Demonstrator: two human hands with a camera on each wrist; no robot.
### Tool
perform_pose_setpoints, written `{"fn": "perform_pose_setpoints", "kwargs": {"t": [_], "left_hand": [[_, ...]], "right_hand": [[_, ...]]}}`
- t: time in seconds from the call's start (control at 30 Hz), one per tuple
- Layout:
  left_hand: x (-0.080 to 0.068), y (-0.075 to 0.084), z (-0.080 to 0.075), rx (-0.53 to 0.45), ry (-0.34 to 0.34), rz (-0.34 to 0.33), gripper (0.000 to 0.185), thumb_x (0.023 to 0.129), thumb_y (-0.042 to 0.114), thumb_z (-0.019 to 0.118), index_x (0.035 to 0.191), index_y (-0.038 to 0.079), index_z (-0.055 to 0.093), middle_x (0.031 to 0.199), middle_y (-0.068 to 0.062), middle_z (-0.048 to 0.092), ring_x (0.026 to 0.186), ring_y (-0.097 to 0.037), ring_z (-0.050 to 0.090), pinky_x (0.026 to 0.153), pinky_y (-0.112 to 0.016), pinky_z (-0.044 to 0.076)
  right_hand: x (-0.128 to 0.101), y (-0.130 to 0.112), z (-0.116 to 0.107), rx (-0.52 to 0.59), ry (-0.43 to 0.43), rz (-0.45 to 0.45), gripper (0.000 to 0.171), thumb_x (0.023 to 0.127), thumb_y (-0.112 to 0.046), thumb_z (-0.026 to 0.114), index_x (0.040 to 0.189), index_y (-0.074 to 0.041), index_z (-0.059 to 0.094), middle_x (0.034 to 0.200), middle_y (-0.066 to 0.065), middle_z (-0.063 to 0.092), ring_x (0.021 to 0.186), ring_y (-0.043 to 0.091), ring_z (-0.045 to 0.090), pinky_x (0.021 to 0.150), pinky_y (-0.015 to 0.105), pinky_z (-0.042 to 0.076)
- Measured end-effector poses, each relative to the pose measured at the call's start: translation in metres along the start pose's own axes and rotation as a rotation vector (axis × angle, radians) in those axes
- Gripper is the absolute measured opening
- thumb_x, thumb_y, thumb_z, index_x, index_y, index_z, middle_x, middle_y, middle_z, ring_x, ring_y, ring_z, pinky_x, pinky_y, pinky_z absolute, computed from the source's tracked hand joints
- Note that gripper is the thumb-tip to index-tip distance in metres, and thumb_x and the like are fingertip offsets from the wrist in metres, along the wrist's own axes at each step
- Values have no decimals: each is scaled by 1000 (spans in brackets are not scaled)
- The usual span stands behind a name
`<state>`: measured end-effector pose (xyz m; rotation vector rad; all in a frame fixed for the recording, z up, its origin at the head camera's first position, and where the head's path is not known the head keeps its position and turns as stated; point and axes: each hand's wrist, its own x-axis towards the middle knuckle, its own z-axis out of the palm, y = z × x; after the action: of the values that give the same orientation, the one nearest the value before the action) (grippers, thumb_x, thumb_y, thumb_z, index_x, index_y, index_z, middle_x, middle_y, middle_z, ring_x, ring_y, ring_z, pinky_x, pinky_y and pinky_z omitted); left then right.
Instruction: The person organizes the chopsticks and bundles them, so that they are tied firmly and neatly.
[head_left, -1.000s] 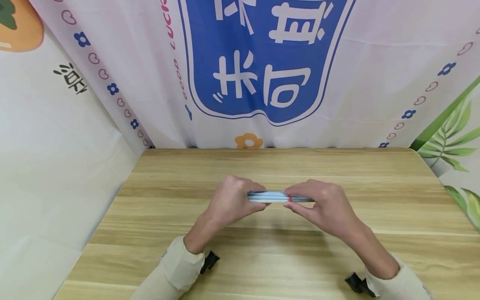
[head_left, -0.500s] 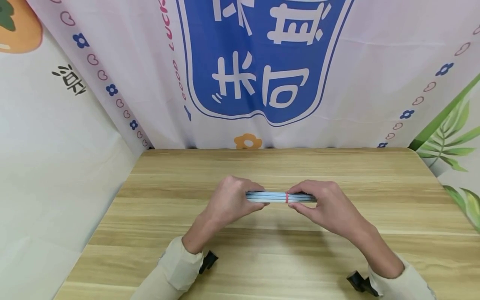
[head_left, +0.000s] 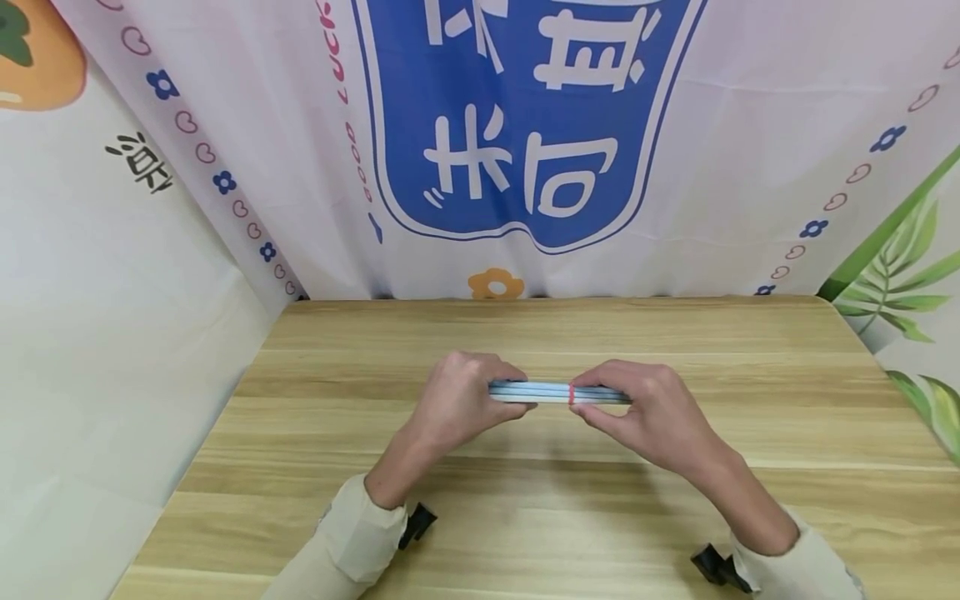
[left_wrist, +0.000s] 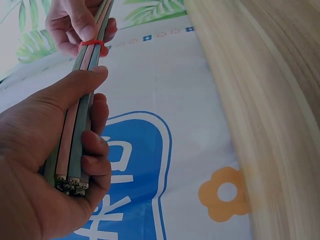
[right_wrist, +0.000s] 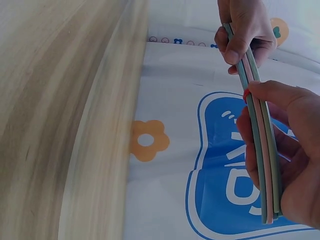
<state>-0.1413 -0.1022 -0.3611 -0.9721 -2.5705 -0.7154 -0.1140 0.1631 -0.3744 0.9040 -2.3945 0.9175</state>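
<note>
- Above the middle of the wooden table (head_left: 525,508), a person holds a thin bundle of pastel strips (head_left: 551,393) level between both hands, clear of the tabletop.
- The left hand (head_left: 457,400) has its fingers curled round the left end of the bundle; in the left wrist view the thumb lies along the top of the strips and the fingers wrap underneath, with the cut ends showing just past the palm.
- The right hand (head_left: 648,412) grips the opposite end in the same way, thumb on top and fingers folded below, so the strips run through the fist and stick out a little behind it in the right wrist view.
- A red rubber band (head_left: 572,394) circles the bundle just beside the right thumb tip, on the stretch of strips left bare between the two hands.
- The strips are grey-green and pink, pressed flat against each other; I cannot tell how many there are.
- Cream sleeves (head_left: 352,537) cover both forearms, each with a black camera mount (head_left: 417,523) at the wrist.
- Behind the table hangs a white cloth backdrop (head_left: 750,125) printed with a large blue badge, small flowers and hearts, with green leaves at the right edge.
</note>
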Motion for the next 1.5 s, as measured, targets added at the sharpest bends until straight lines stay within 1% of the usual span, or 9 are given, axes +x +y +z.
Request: {"fn": "perform_pose_setpoints", "kwargs": {"t": [0.1,0.3,0.43,0.57,0.83,1.07,1.17,1.33,1.5], "left_hand": [[0,1,1,-10,10,5,18,78,21,98,91,15,87,83,4,82,66,-4,71,63,-15,52],[1,4,4,-16,9,35,19,78,20,98,93,14,87,86,3,82,71,-6,74,66,-17,56],[1,5,3,-27,-2,23,21,79,19,98,95,13,86,86,2,82,70,-7,73,65,-16,55],[1,4,0,-17,-6,11,21,79,21,98,95,14,86,87,3,82,70,-5,73,65,-16,54],[-3,-3,-7,-17,23,-30,25,76,26,99,95,16,87,89,4,83,73,-5,75,66,-20,57],[-6,-8,-11,-10,54,-32,25,76,28,99,94,17,87,88,5,83,73,-5,75,66,-21,57],[-7,-9,-12,-14,56,-37,25,76,28,100,94,17,87,87,6,83,72,-5,74,64,-21,56],[-8,-10,-14,-30,39,-42,27,76,28,100,96,15,87,88,4,83,73,-6,75,66,-21,57],[-8,-13,-14,-92,-28,-51,27,78,20,98,100,11,85,92,0,83,76,-8,75,69,-20,58]], "right_hand": [[0,0,2,-6,21,-10,27,80,-12,95,104,-18,84,99,-5,84,85,11,79,72,32,64],[0,-3,7,-65,60,-46,32,77,-22,97,107,-18,87,97,-4,84,76,9,76,61,19,54],[0,-6,1,-90,16,-10,43,77,-27,97,117,-16,84,102,-1,84,80,11,77,64,25,58],[-2,-4,-10,-101,-14,38,48,78,-22,98,123,-17,82,108,-1,84,86,12,79,71,33,63],[-14,8,-28,-124,-33,106,46,76,-12,98,119,-16,83,107,-2,84,85,10,77,71,30,61],[-26,16,-37,-66,-18,120,41,78,-6,96,116,-15,83,105,0,84,73,2,67,65,18,56],[-29,18,-39,-20,-2,127,39,78,0,94,112,-15,83,103,0,83,73,-2,69,66,15,57],[-32,19,-44,26,11,165,36,79,5,91,108,-16,84,100,-1,83,77,-3,70,65,14,57],[-35,21,-45,14,13,181,34,80,5,91,107,-15,85,98,1,84,77,-3,71,64,14,57]]}}
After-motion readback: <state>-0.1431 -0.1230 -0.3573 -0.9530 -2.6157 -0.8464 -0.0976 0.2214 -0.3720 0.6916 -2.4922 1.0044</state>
